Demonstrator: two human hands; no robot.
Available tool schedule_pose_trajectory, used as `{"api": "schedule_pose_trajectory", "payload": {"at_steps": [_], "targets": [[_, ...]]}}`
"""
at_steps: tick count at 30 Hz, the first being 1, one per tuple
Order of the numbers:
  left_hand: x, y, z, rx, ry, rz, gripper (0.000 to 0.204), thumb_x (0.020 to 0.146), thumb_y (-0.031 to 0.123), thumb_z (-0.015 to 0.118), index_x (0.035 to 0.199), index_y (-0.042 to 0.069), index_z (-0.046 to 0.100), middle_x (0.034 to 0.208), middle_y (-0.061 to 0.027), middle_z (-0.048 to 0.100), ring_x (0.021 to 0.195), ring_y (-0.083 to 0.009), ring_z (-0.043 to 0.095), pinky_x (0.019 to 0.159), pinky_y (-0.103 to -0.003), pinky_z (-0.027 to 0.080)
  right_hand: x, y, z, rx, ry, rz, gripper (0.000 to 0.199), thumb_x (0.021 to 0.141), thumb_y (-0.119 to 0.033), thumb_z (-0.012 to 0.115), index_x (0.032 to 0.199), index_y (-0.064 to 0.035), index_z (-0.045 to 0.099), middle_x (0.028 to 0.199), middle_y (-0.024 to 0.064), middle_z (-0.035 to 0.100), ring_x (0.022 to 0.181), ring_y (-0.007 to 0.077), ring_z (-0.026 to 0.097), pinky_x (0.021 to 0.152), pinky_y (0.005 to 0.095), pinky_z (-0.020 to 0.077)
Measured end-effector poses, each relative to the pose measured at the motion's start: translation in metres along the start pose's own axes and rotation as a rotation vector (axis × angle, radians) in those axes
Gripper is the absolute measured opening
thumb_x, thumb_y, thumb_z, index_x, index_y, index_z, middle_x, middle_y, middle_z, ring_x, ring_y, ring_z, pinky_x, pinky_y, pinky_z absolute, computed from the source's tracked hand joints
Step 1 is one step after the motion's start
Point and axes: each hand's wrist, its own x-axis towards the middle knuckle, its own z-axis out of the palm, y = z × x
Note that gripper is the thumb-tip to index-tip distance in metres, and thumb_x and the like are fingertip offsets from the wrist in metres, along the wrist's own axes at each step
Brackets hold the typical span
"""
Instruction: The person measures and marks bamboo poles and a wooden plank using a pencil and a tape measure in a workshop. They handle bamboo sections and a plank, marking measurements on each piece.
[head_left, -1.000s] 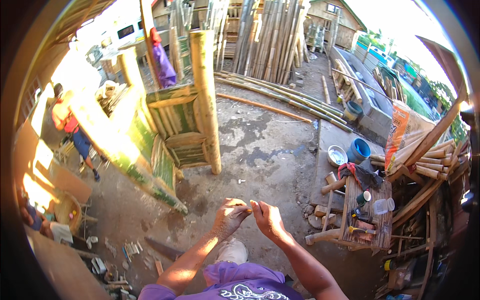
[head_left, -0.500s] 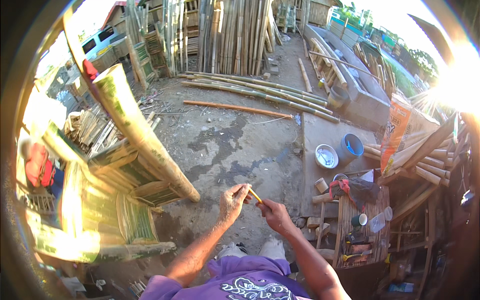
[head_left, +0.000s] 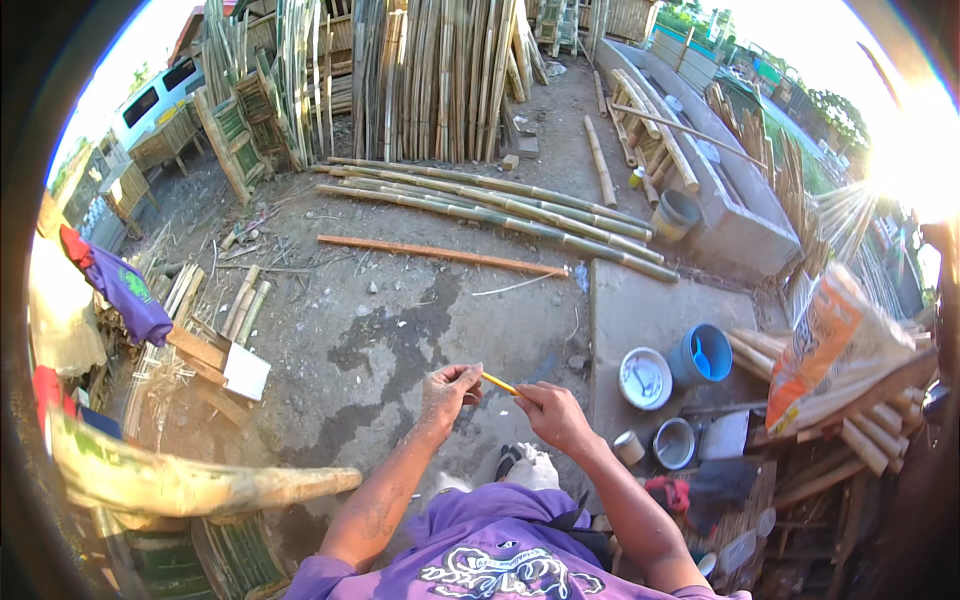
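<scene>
Right hand (head_left: 553,412): thumb and fingers pinched on one end of a thin yellow stick (head_left: 499,383). Left hand (head_left: 450,400): fingers curled in narrow, tips at the stick's other end; can't tell whether they actually grip it. Stick is in the air between the two hands, slanting down to the right in view, above the grey-brown dirt ground (head_left: 400,290), left of the flat grey concrete slab (head_left: 622,312).

On the slab: round white basin (head_left: 645,379) with pale contents, near the left edge. Round blue plastic bucket (head_left: 690,372) just beside it, on the right, blue scoop-like piece inside. Nearer the wearer: small pale cylinder (head_left: 628,447), and right of that a round grey metal pot (head_left: 675,443).

Beyond the slab's far edge: long green-tan bamboo poles (head_left: 480,193) lying roughly parallel on the ground, right ends near that edge. Orange-brown straight wooden strip (head_left: 440,256) lies on the near side of them, left of the slab's far left corner.

Lower left: thick yellow-green bamboo post (head_left: 210,487), part of a frame, cut off by the view. Right side: orange-and-white sack (head_left: 835,345) over cut bamboo lengths (head_left: 868,440).
</scene>
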Motion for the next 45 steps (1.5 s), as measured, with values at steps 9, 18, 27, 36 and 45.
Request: {"api": "schedule_pose_trajectory", "payload": {"at_steps": [9,18,27,36,45], "targets": [[0.283,0.068,0.015,0.119,0.106,0.283,0.024,0.100,0.024,0.063,0.093,0.002,0.065,0.069,-0.0008,0.062,0.058,-0.0093,0.058,0.056,-0.025,0.049,0.303,0.083,-0.030,0.312,-0.431,0.296,0.029,0.102,-0.028,0.052,0.109,-0.0061,0.070,0.082,0.0131,0.067,0.075,0.0317,0.065,0.068,0.0433,0.0482],[0.620,0.124,0.020,-0.093,0.126,-0.017,0.035,0.101,0.036,0.058,0.079,0.008,0.058,0.062,-0.0002,0.056,0.053,-0.0103,0.058,0.049,-0.027,0.049,0.559,0.185,-0.033,0.306,0.046,0.458,0.032,0.095,-0.031,0.066,0.096,0.0008,0.065,0.078,0.0125,0.065,0.072,0.0181,0.061,0.068,0.0348,0.0489],[0.837,0.028,0.020,0.082,0.195,-0.202,0.021,0.094,0.016,0.064,0.110,0.002,0.063,0.088,-0.0040,0.064,0.067,-0.0105,0.063,0.055,-0.027,0.053,0.738,0.432,0.035,0.365,-0.222,0.724,0.042,0.095,-0.043,0.065,0.081,-0.0040,0.072,0.061,0.0018,0.057,0.055,0.0134,0.053,0.054,0.0329,0.0423],[1.021,-0.246,-0.006,-0.194,0.473,-0.685,0.020,0.095,0.014,0.062,0.113,0.005,0.062,0.092,-0.0059,0.066,0.074,-0.0172,0.066,0.063,-0.033,0.056,0.863,0.728,0.273,-0.127,-0.527,0.700,0.032,0.090,-0.038,0.065,0.100,-0.0095,0.075,0.091,0.0232,0.071,0.091,0.0413,0.069,0.086,0.0499,0.0536],[1.189,-0.422,-0.053,-0.356,0.522,-0.594,0.045,0.092,0.027,0.070,0.128,0.004,0.055,0.114,-0.0114,0.063,0.098,-0.0207,0.064,0.079,-0.034,0.055,0.901,0.911,0.467,-0.543,-0.613,0.241,0.042,0.079,-0.017,0.074,0.119,-0.0066,0.061,0.120,0.0186,0.058,0.115,0.0348,0.058,0.100,0.0460,0.0460]]}}
